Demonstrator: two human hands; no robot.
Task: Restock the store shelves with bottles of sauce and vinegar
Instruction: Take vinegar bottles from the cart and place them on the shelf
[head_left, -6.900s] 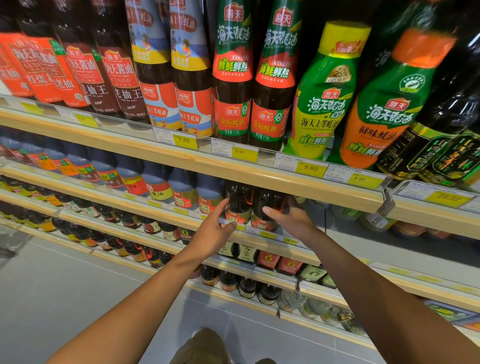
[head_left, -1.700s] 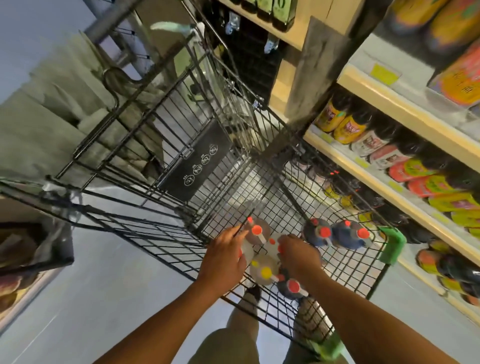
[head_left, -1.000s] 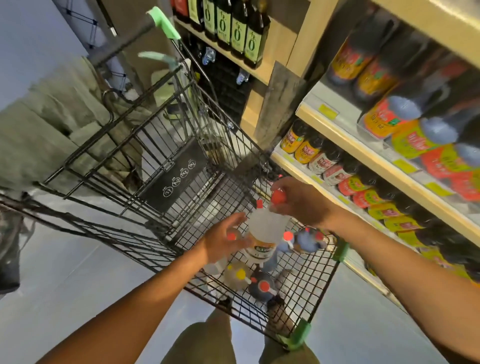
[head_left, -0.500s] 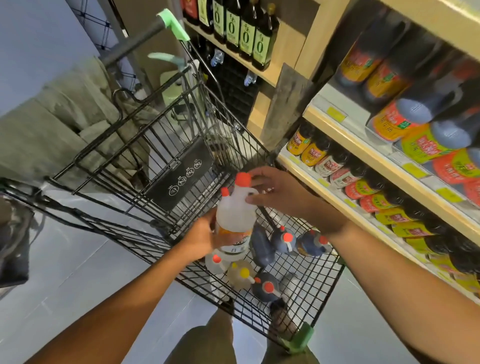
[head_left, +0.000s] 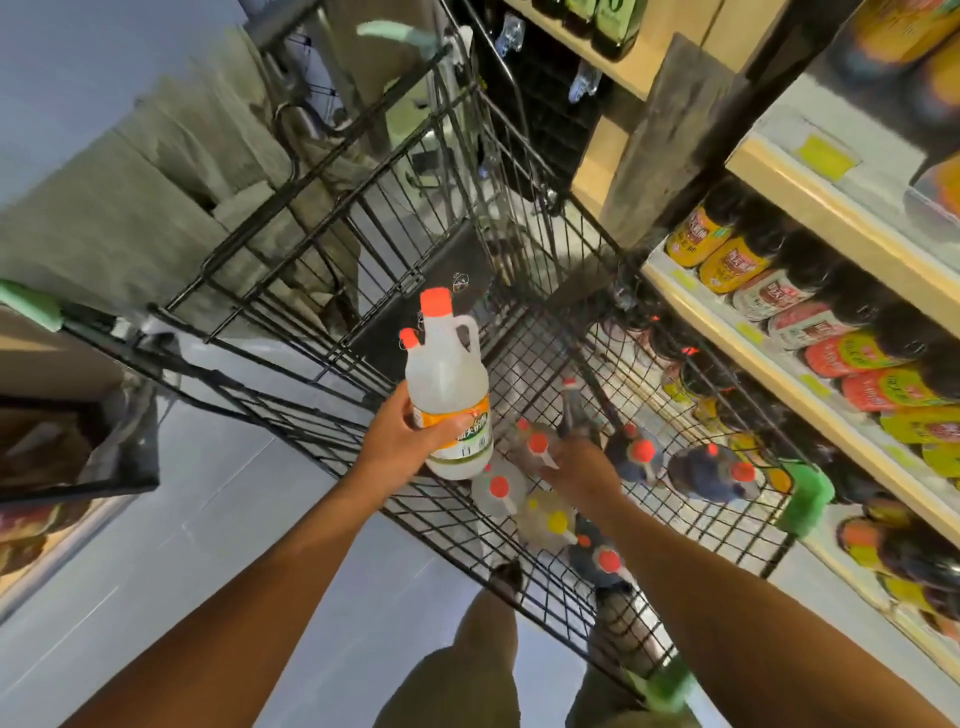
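Left grip (head_left: 397, 441) holds vinegar bottle (head_left: 447, 384) above cart (head_left: 649, 374).

Black wire cart (head_left: 322, 291) with green corner guards (head_left: 806, 501); grey floor (head_left: 156, 545).

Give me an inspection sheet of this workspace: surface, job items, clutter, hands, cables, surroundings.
Surface: black wire cart, mesh floor.
Job's things: clear vinegar bottle, red caps, held upright above the cart; clear and dark bottles lying in the cart.
Clutter: nothing seen.
Hands: left hand grips the vinegar bottle's lower body; right hand reaches among the cart's bottles, grasp unclear.
Cables: nothing seen.
Surroundings: stocked wooden shelves to the right; grey floor.
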